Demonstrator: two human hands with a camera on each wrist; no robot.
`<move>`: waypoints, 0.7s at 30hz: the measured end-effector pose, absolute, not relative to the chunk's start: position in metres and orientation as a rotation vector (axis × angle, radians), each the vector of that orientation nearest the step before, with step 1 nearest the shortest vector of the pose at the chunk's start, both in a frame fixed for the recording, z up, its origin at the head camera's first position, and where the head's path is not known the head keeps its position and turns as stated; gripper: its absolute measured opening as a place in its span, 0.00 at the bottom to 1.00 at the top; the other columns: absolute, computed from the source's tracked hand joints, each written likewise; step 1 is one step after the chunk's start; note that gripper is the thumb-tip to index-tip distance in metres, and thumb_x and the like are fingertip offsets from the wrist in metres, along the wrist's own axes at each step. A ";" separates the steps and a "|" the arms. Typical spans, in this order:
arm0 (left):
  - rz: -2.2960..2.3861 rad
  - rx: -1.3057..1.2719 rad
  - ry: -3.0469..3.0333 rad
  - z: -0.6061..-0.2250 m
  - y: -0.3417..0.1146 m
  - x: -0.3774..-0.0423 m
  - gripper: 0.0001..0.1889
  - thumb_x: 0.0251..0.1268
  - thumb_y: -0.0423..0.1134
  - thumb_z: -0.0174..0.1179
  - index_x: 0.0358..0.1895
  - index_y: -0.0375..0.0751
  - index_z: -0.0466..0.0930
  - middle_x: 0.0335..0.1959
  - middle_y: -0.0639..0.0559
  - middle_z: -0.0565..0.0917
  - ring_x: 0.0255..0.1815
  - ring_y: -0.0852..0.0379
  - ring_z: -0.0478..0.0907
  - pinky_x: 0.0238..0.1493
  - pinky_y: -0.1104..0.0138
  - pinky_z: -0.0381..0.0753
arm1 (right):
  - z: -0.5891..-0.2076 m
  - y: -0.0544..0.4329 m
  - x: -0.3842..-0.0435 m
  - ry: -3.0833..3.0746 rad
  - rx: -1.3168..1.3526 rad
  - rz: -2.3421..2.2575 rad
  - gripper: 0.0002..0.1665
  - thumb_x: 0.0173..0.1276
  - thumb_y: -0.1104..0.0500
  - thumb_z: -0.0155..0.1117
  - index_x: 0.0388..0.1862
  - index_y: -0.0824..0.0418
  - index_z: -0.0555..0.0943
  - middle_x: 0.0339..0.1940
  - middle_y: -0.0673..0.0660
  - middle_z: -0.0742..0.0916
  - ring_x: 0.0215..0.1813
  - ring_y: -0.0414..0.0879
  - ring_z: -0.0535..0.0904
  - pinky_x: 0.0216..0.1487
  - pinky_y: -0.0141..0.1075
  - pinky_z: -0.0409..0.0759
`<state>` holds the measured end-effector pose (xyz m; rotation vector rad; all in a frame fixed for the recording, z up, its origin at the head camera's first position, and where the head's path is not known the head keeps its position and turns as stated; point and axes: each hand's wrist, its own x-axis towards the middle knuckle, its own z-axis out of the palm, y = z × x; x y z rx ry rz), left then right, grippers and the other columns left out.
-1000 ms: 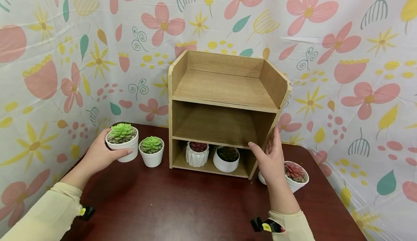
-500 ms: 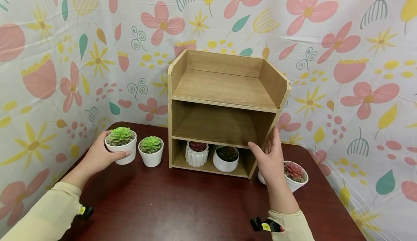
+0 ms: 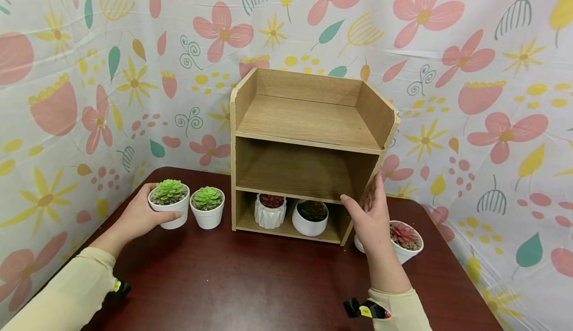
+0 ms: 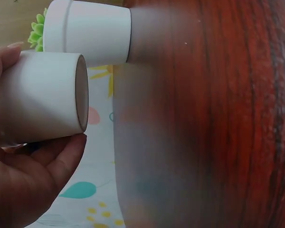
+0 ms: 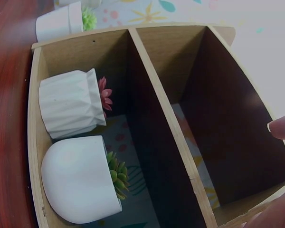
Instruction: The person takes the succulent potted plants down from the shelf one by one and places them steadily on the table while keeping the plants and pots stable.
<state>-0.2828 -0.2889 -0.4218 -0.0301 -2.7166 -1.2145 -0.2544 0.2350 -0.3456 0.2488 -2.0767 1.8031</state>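
Note:
My left hand grips a white pot with a bright green succulent, thumb across its front. The left wrist view shows the underside of that pot, raised off the table. Just right of it stands a smaller white pot with a similar green succulent. My right hand holds the right side panel of a wooden shelf, thumb at the front edge and fingers along the outside. In the bottom compartment sit a ribbed white pot with a red succulent and a rounded white pot with a dark green succulent.
A white pot with a pink-red succulent stands right of the shelf, partly behind my right wrist. Another white pot shows only its edge beside it. A flower-print cloth hangs behind the dark red table.
My left hand has lowered the green succulent pot and, in the last half second, shifted it right toward the neighbouring pot. My right hand and the shelf stay put.

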 end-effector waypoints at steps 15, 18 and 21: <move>-1.146 0.031 -2.793 -0.432 -0.290 -0.288 0.62 0.51 0.62 0.77 0.76 0.26 0.49 0.69 0.26 0.68 0.66 0.32 0.69 0.64 0.39 0.73 | -0.345 0.235 -0.255 -2.079 0.234 1.803 0.60 0.72 0.60 0.66 0.87 0.44 0.36 0.88 0.46 0.48 0.86 0.38 0.43 0.87 0.43 0.41; -1.137 0.034 -2.803 -0.433 -0.290 -0.288 0.63 0.51 0.62 0.77 0.77 0.25 0.49 0.69 0.26 0.67 0.67 0.31 0.69 0.65 0.38 0.72 | -0.345 0.235 -0.255 -2.074 0.243 1.803 0.59 0.73 0.61 0.66 0.87 0.44 0.37 0.88 0.46 0.48 0.86 0.38 0.43 0.87 0.43 0.41; -1.132 0.039 -2.814 -0.434 -0.291 -0.288 0.64 0.51 0.63 0.77 0.77 0.25 0.49 0.70 0.25 0.66 0.67 0.30 0.68 0.66 0.37 0.71 | -0.346 0.235 -0.255 -2.072 0.251 1.804 0.59 0.73 0.61 0.66 0.87 0.43 0.37 0.87 0.45 0.48 0.86 0.38 0.43 0.87 0.43 0.41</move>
